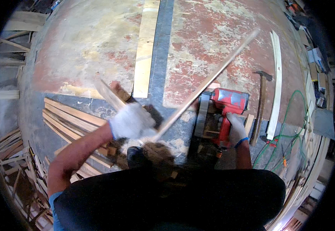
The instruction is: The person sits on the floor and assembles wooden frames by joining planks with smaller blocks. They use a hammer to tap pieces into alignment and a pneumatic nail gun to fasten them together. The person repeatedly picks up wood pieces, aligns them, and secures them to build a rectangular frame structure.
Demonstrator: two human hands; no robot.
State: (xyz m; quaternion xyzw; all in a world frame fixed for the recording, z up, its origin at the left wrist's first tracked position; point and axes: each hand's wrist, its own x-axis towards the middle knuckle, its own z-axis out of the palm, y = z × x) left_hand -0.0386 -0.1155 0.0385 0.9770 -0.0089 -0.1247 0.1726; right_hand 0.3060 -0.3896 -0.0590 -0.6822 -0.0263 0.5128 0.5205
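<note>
My left hand [132,121], in a white work glove with a blue cuff, is closed round wood and smeared by motion. A short pale board [111,97] sticks out beyond it to the upper left. From beside its lower edge a long thin wooden strip [210,79] slants up to the right, also blurred; I cannot tell whether the two pieces are joined. My right hand [235,129], gloved too, grips the handle of a red nail gun [231,100]. The gun's dark magazine [201,115] lies on its left side, close to the strip.
Several wooden strips [75,123] lie at the left. A hammer [260,104] and pale slats [276,84] lie right of the nail gun, beside a green hose [290,104]. A long board [146,50] runs away ahead. Sawdust [179,140] and offcuts surround my shoe [136,156].
</note>
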